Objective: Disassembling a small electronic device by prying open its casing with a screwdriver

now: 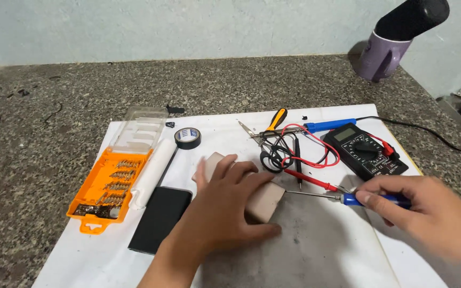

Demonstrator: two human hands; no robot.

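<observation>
Landmark: beige block (pixel 260 200), centre of white sheet (pixel 326 250).
- Far L of block: orange bit case (pixel 108 186), lid open.
- Just L: black slab (pixel 158 218); tape roll (pixel 188 137) above.
- On block: left hand (pixel 225 210), fingers spread, pressing it flat. Looks rigid, light, smooth; may slide, so pin by top and edges.
- R: right hand (pixel 428 210) pinching blue-handled screwdriver (pixel 342 198), tip at block's R edge.
- Upper R: multimeter (pixel 364 152).

Tools spread over a white sheet (pixel 316 250)
An open orange plastic bit case (pixel 108 189) lies left, black tape roll (pixel 188 138) beside it; a black multimeter (pixel 364 151) with red leads right; purple mug (pixel 382 56) behind.
</observation>
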